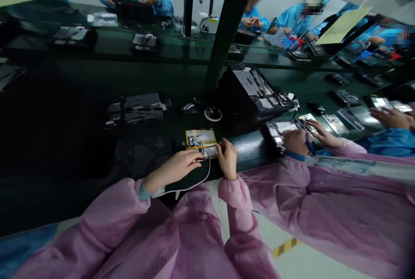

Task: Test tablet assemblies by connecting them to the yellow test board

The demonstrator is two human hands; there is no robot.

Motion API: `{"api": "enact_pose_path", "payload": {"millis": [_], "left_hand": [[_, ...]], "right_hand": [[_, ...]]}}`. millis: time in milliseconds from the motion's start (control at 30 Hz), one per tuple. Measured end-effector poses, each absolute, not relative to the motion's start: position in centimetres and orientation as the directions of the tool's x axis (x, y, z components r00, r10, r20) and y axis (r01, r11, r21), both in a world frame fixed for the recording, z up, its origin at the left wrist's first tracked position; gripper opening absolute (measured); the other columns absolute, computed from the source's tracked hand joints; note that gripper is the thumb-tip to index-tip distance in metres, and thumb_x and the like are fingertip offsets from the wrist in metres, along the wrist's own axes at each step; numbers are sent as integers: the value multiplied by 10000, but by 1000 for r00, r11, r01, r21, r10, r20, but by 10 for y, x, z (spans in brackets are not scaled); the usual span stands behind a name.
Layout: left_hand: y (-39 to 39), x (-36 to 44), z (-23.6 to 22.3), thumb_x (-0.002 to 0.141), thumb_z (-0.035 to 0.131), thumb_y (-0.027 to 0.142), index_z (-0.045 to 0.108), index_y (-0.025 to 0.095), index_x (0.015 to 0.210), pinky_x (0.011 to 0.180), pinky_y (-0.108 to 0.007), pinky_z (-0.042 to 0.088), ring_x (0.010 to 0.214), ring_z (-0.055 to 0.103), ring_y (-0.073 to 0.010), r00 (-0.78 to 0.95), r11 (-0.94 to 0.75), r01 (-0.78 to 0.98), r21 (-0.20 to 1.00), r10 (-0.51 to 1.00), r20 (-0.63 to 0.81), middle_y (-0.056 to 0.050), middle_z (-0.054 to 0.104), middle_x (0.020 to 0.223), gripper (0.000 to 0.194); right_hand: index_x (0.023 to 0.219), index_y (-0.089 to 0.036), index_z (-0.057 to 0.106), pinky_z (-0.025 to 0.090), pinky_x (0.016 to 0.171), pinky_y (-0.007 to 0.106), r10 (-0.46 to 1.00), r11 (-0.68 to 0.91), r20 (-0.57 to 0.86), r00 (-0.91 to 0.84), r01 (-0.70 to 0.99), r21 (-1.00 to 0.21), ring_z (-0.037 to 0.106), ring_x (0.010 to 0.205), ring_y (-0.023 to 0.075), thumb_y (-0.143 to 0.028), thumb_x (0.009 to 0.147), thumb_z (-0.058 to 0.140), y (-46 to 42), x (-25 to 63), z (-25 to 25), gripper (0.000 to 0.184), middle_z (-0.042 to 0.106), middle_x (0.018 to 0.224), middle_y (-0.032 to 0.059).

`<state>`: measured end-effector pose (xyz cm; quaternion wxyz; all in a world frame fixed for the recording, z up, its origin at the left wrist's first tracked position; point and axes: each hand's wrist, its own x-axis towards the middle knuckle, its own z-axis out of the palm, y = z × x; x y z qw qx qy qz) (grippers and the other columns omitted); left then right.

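A flat pale electronic part with yellow edges [201, 134] lies on the dark green bench in front of me; it looks like a battery or board. Across its lower half runs a thin orange strip [207, 146]. My left hand [177, 167] comes in from the left, with fingers and thumb closed at the part's lower left edge. At the right edge, my right hand [228, 158] has thumb and fingers pinched around the end of the orange strip. A white cord [194, 187] hangs from my left wrist and curves up to the part.
Left on the bench lies an opened device [138, 108]. A dark mouse-like object [189, 108] and a tape roll [213, 113] sit behind the part. A tall stack of device frames [259, 91] rises right, near a co-worker's hands [293, 140]. A dark post [227, 24] crosses the shelf.
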<state>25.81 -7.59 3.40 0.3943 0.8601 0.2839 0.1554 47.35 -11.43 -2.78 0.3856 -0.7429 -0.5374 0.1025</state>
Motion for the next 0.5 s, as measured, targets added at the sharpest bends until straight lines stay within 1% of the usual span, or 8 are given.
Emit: {"api": "enact_pose_path", "payload": {"millis": [67, 133, 233, 300, 333, 367, 433, 500], "left_hand": [[-74, 257, 39, 934, 473, 250, 649, 246, 1030, 884, -285, 469, 975, 636, -170, 793, -485, 287, 826, 604, 79, -20, 690, 1047, 200], [-73, 254, 44, 934, 471, 250, 671, 240, 984, 855, -276, 476, 927, 645, -163, 775, -444, 273, 853, 627, 79, -15, 706, 993, 206], [-75, 244, 49, 922, 498, 267, 680, 236, 981, 776, -260, 482, 847, 651, -156, 701, -395, 306, 866, 709, 75, -18, 710, 955, 194], [-78, 236, 52, 918, 507, 284, 680, 237, 991, 730, -251, 479, 785, 645, -149, 636, -363, 333, 870, 768, 77, -19, 709, 936, 193], [-79, 232, 53, 919, 505, 292, 679, 238, 996, 706, -247, 477, 754, 640, -144, 609, -345, 340, 875, 790, 75, -20, 707, 929, 198], [-81, 228, 54, 922, 499, 299, 678, 239, 1001, 682, -244, 475, 729, 634, -140, 587, -327, 340, 881, 806, 73, -21, 705, 923, 204], [-83, 223, 55, 928, 489, 316, 674, 237, 995, 652, -238, 469, 720, 627, -140, 556, -308, 332, 892, 828, 79, -27, 698, 911, 212], [-85, 220, 55, 930, 489, 338, 674, 223, 941, 650, -240, 466, 737, 622, -145, 530, -315, 327, 891, 842, 103, -38, 686, 889, 218]], "right_hand": [[953, -197, 653, 432, 814, 392, 894, -136, 214, 393, 695, -706, 539, 807, 237, -382, 862, 525, -109, 472, -29, 243, 627, 805, 74], [841, -212, 646, 440, 762, 348, 908, -129, 143, 394, 587, -799, 534, 759, 210, -397, 850, 537, -107, 468, -24, 215, 616, 763, 47], [780, -219, 612, 450, 679, 287, 960, -64, 1, 282, 222, -973, 538, 692, 163, -432, 814, 601, -111, 461, -9, 216, 598, 737, 7], [771, -221, 612, 463, 669, 275, 992, -42, -43, 117, -15, -999, 551, 669, 147, -430, 767, 676, -117, 455, 2, 219, 595, 719, -10], [777, -224, 622, 474, 680, 280, 998, -48, -51, 27, -81, -996, 564, 672, 146, -422, 743, 710, -119, 451, 7, 219, 601, 717, -13], [789, -228, 636, 487, 696, 290, 997, -63, -57, -58, -107, -992, 580, 682, 151, -414, 729, 733, -120, 447, 12, 219, 613, 722, -11], [812, -237, 659, 508, 738, 316, 981, -75, -60, -186, -74, -994, 615, 731, 168, -416, 744, 736, -120, 438, 19, 206, 643, 758, 1], [805, -244, 664, 514, 798, 345, 978, -2, -3, -210, 4, -1000, 634, 822, 187, -431, 791, 703, -117, 428, 24, 192, 666, 830, 23]]}}
